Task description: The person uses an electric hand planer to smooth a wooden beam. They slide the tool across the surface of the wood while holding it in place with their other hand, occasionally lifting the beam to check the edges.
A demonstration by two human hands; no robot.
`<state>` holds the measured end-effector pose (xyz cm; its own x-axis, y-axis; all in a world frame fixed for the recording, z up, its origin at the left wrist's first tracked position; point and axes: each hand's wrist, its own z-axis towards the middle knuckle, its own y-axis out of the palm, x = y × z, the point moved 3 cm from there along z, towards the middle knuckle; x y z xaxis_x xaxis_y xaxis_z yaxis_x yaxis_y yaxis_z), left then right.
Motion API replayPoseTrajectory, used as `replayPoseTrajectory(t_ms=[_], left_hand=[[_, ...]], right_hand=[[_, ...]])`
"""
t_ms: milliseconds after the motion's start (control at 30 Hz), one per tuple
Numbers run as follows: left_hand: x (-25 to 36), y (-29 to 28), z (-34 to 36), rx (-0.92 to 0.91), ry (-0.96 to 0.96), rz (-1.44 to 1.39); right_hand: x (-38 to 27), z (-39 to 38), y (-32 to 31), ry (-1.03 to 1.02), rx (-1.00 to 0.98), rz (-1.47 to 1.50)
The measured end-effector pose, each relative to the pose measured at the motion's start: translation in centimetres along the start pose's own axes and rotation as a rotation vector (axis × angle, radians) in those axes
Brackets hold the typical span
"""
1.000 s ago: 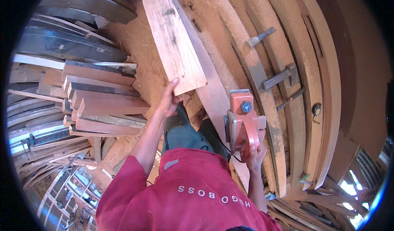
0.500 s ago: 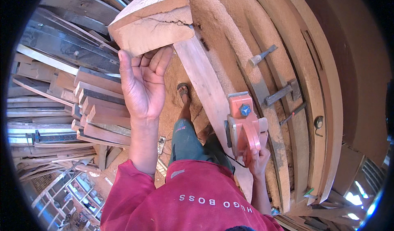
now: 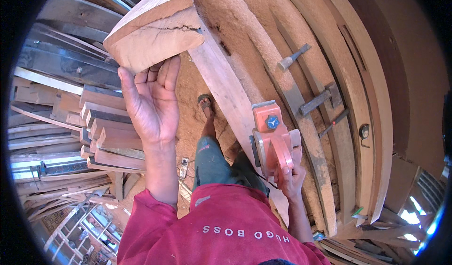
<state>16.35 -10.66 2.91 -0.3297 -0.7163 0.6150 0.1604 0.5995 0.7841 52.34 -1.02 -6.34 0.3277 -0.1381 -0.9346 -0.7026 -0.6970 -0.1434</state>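
My left hand (image 3: 155, 107) is raised palm up, with its fingers tucked under a thick wooden block (image 3: 157, 41) and the thumb at its lower left corner. A dark, jagged crack runs across the block's pale end face. On the right, my right hand (image 3: 291, 179) is wrapped round the rear handle of an orange electric planer (image 3: 273, 135), which has a blue knob on top. The planer sits on or against a long, pale plank (image 3: 223, 79) that slants across the bench. The planer's underside is hidden.
On the sawdust-strewn beams to the right lie a chisel (image 3: 294, 57), a hammer (image 3: 318, 101), a thin dark tool with a red band (image 3: 334, 122) and a tape measure (image 3: 363, 131). Stacked timber (image 3: 115, 138) fills the left side. A power strip (image 3: 183, 167) lies on the floor.
The whole view has shifted slightly. My left hand and the wooden block have moved a little to the left. My right hand keeps its hold on the planer.
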Motion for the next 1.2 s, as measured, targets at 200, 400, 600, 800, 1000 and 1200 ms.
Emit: replayPoseTrajectory(t_ms=[200, 400, 600, 800, 1000, 1200], left_hand=[[-0.7, 1.0, 0.1, -0.027, -0.043, 0.021], [-0.7, 0.4, -0.2, -0.029, -0.034, 0.010], [-1.3, 1.2, -0.2, -0.064, -0.056, -0.050], [-1.3, 1.1, -0.2, -0.056, -0.052, -0.064], [-1.2, 1.3, -0.2, -0.072, -0.048, 0.002], [-1.2, 1.1, -0.2, -0.067, -0.048, 0.009]], right_hand=[[0.1, -0.6, -0.1, 0.046, 0.039, 0.048], [0.2, -0.2, 0.4, 0.021, 0.002, 0.044], [0.1, 0.0, 0.5, 0.017, 0.002, 0.020], [-0.1, 0.2, 0.7, 0.008, -0.004, 0.030], [-0.5, 0.3, 1.0, -0.004, -0.004, 0.043], [-0.7, 0.3, 1.1, -0.020, 0.020, 0.030]])
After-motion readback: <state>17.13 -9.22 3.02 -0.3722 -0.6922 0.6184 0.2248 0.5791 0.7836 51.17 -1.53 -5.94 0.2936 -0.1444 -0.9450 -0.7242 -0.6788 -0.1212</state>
